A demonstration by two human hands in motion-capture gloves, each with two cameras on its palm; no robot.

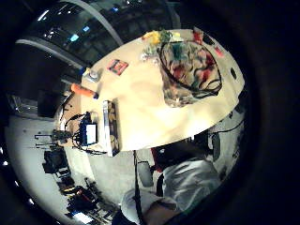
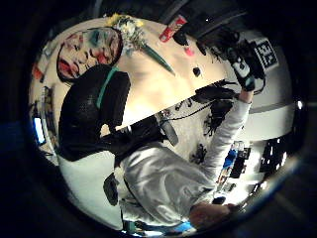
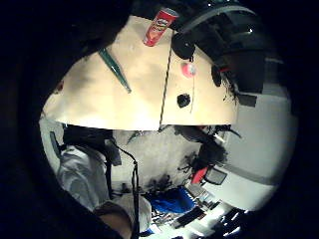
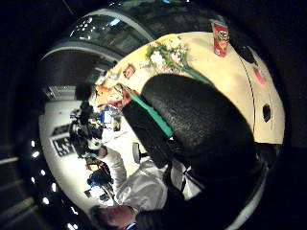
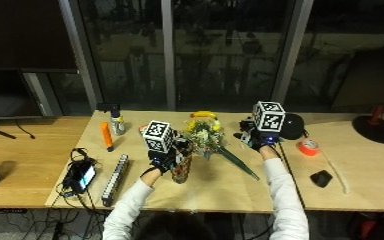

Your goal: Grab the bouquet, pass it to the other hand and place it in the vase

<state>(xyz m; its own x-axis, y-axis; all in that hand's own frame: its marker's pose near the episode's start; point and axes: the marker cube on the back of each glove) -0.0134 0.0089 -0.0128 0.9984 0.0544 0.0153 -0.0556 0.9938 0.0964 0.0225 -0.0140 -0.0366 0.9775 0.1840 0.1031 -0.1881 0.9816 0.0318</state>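
Note:
The bouquet [image 5: 205,135] lies on the table, its yellow and white blooms toward the windows and its green stem [image 5: 238,164] pointing at the front edge. A patterned vase [image 5: 182,167] stands upright just left of it. My left hand [image 5: 160,156] hovers beside the vase with relaxed fingers and holds nothing. The left palm views look down on the vase [image 1: 190,72] and the bouquet [image 2: 129,27]. My right hand [image 5: 255,136] is raised to the right of the blooms, fingers relaxed and empty. Its thumb [image 4: 192,120] covers part of the bouquet [image 4: 165,55].
An orange tube [image 5: 105,136], a small bottle [image 5: 117,125], a long dark bar [image 5: 115,172] and a cabled device [image 5: 82,175] lie at the left. An orange tape roll [image 5: 308,146] and a black object [image 5: 321,178] lie at the right. A snack can [image 3: 159,27] stands near the back edge.

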